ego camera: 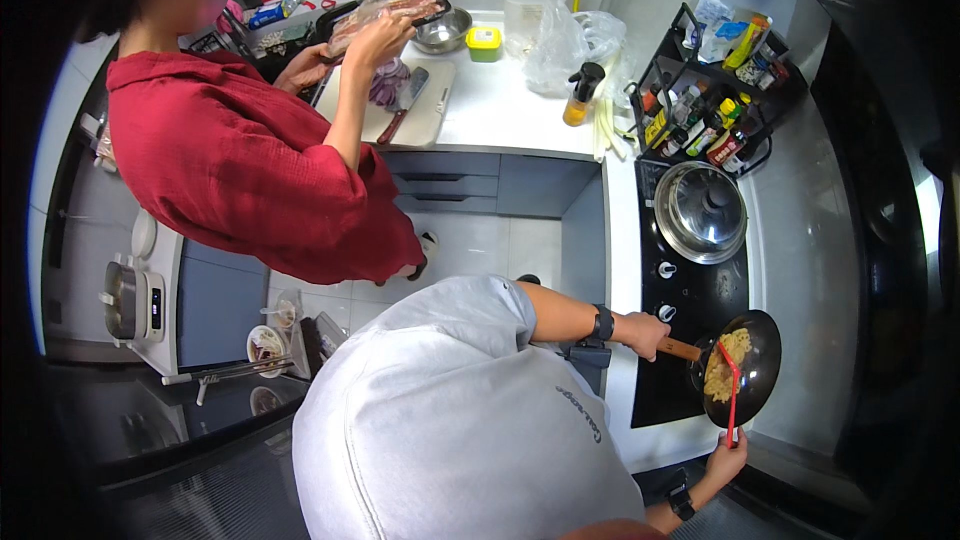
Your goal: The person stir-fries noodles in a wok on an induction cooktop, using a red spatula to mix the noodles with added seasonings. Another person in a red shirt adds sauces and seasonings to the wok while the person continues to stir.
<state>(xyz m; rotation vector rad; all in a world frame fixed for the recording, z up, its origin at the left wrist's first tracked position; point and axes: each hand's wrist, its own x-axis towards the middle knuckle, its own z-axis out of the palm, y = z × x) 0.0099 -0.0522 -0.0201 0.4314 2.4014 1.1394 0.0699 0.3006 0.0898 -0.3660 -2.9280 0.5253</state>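
Observation:
My left hand point(643, 334) grips the wooden handle point(679, 348) of a dark wok point(761, 360) over the black stove. The wok is tilted, with yellowish cooked food point(739, 349), perhaps egg, in it. At the wok's near edge, my right hand point(727, 457) holds a red spatula point(733, 405) whose head lies in the food. A steel pot with a lid point(701, 212) stands on the stove's other end.
A co-worker in red point(247, 165) holds sliced raw meat point(397, 13) above a black tray. Near them, a cutting board point(427, 116) bears a knife point(409, 97) and sliced red onion point(388, 82). A bottle rack point(701, 109) stands beside the pot.

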